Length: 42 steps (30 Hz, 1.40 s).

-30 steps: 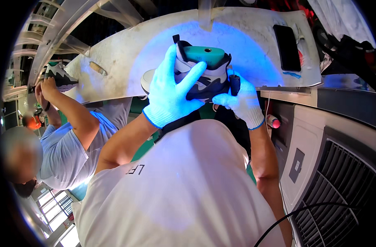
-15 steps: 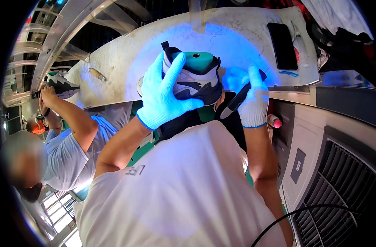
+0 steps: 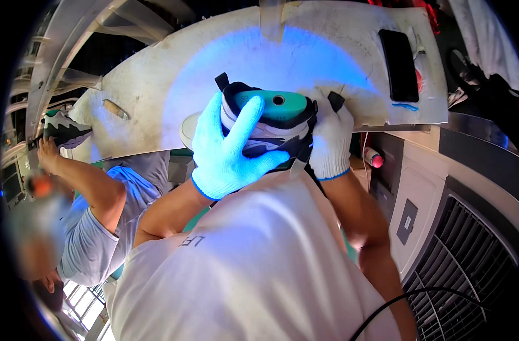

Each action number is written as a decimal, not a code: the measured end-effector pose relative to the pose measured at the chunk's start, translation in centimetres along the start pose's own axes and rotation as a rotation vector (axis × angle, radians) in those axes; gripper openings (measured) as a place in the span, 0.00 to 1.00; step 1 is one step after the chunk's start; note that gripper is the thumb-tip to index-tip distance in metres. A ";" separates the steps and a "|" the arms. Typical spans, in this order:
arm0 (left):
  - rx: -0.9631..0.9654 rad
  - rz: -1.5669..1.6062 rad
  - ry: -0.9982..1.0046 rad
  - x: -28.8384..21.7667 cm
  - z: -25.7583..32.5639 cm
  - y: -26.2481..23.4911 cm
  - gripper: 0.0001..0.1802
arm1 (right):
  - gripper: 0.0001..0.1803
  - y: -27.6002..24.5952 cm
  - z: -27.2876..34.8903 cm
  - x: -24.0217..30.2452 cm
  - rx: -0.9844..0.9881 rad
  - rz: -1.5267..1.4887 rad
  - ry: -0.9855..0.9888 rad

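blue light washes over a pale, scuffed worktop [image 3: 157, 85] that fills the upper half of the view, curved by the lens. at about 12 o'clock of centre, held just above the near edge of that worktop, sits a sneaker [image 3: 271, 116] with a teal top piece, white sides and dark trim — both gloved hands are on it. the left hand [image 3: 228, 150] wraps the near side of the shoe, fingers spread and pressed flat, the forefinger reaching up along the teal part. the right hand [image 3: 330, 139] clasps the shoe's right end, fingers curled closed around it; a dark strap end pokes out above the knuckles. whether it also pinches a tool, i cannot tell.

at 2 o'clock a black phone [image 3: 399, 63] lies flat on the worktop, with a small blue mark just below it. at 9 o'clock another person's hand [image 3: 46, 162] reaches up beside a second sneaker [image 3: 66, 129] — well apart from the first. at 4 o'clock stands a grey machine housing with a grille [image 3: 469, 273].
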<state>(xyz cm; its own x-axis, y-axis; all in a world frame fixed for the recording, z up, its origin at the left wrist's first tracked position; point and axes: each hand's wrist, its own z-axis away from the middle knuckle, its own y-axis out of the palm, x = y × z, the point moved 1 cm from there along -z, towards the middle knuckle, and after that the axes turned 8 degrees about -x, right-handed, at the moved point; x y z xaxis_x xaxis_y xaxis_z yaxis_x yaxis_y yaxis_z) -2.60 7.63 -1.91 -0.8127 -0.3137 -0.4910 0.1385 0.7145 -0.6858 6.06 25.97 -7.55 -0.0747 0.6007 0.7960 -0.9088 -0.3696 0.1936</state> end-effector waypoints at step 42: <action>-0.268 0.305 0.218 6.0 14.7 4.5 0.42 | 0.14 -0.1 -2.2 0.7 0.613 0.088 -0.014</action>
<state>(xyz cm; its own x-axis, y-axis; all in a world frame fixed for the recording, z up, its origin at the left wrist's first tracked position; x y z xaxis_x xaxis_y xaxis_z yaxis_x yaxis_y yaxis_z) 1.45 -0.23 -15.84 -0.8614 0.0545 -0.5050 0.2622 0.8992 -0.3502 5.19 27.93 -8.27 -0.1298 0.5414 0.8307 -0.4977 -0.7602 0.4177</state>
